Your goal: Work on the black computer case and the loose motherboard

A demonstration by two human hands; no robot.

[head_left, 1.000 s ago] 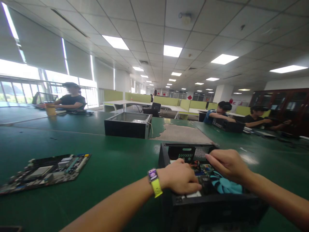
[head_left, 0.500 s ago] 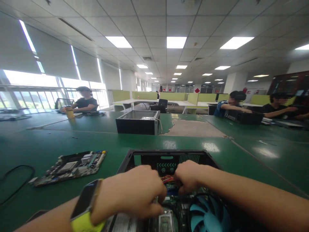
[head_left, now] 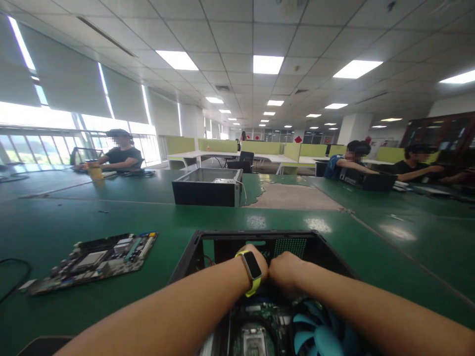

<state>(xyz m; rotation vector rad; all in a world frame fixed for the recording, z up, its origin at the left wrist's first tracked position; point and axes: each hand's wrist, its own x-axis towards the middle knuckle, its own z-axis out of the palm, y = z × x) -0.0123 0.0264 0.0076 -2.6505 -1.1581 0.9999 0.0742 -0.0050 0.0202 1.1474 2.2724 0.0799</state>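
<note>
Both my hands reach into an open black computer case [head_left: 322,242] lying in front of me. My left hand [head_left: 257,254], below a watch with a yellow-green strap [head_left: 251,272], is deep near the far wall; its fingers are hidden. Right beside it, my right hand [head_left: 285,269] is curled with knuckles up, and whatever its fingertips grip is out of sight. Beneath my wrists lies a green motherboard [head_left: 252,309] with a metal CPU socket [head_left: 255,341]. A light-blue fan [head_left: 321,333] is at the near right, under my right forearm.
A loose motherboard [head_left: 100,259] rests on the green table [head_left: 156,306] to the left, near a black cable [head_left: 27,269]. Beyond my case stands another open case [head_left: 204,194]. A bare patch [head_left: 297,197] shows in the tabletop. Several people sit farther off, with a cup [head_left: 95,170] at left.
My left hand has moved forward and right, from above the case's near left part to the far wall beside my right hand. The right hand stays nearly in place. The view has shifted slightly.
</note>
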